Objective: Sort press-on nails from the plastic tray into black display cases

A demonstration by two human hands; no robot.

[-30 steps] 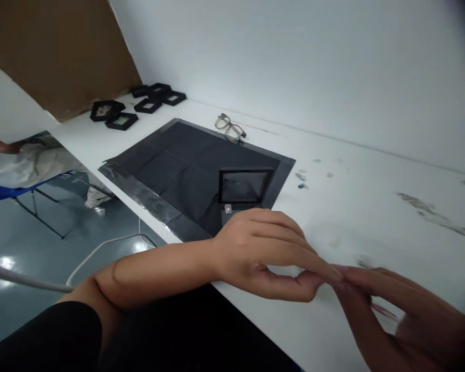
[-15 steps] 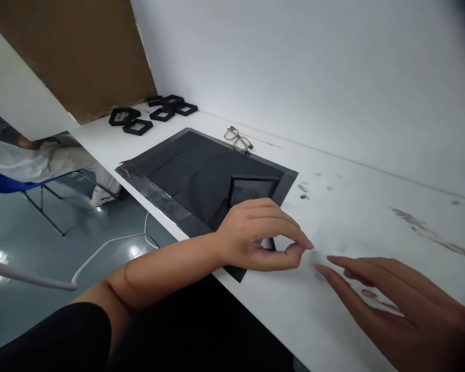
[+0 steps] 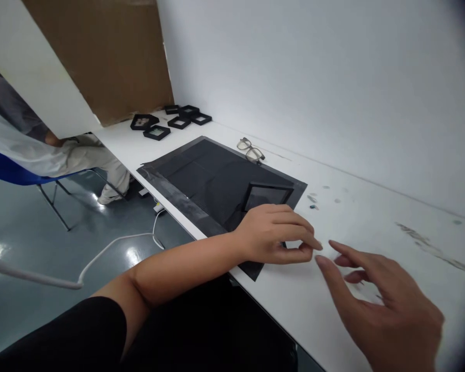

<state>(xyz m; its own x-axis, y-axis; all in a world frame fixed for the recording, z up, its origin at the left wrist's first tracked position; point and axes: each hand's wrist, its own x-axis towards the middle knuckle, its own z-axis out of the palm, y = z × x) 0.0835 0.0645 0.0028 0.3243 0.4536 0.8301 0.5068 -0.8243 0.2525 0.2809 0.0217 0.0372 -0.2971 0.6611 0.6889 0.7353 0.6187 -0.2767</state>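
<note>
Your left hand point(image 3: 273, 232) pinches thumb to forefinger, contents hidden, beside the thin black glazed frame point(image 3: 267, 196): light, fragile; grip its edges. Your right hand point(image 3: 387, 305) is spread, empty.

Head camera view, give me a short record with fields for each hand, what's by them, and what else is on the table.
left hand: thumb and forefinger pinched, over the near corner of the black mat; whether it holds anything cannot be told
right hand: open, fingers spread above the white table
nearest thing: open black display box, lid upright, just behind the left hand
also on table: eyeglasses at the mat's far edge; small black frames at the far end
beyond table: a seated person
</note>
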